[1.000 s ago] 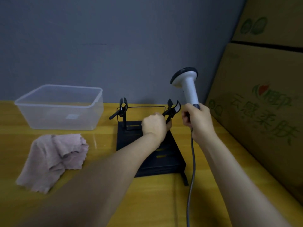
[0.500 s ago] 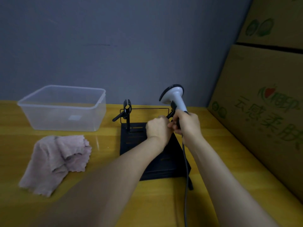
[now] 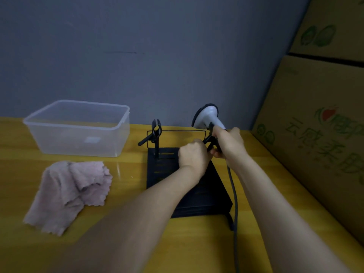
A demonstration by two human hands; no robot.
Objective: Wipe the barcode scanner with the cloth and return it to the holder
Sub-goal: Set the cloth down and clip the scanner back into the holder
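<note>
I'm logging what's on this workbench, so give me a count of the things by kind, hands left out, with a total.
Barcode scanner: 1
Black holder with clamps: 1
Pink cloth: 1
Clear plastic container: 1
Cardboard boxes, stacked at the right: 2, lower and upper
Total: 6

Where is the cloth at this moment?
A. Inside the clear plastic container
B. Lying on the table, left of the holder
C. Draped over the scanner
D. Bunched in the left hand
B: the cloth lies crumpled on the table, left of the black holder, touched by neither hand.
</note>
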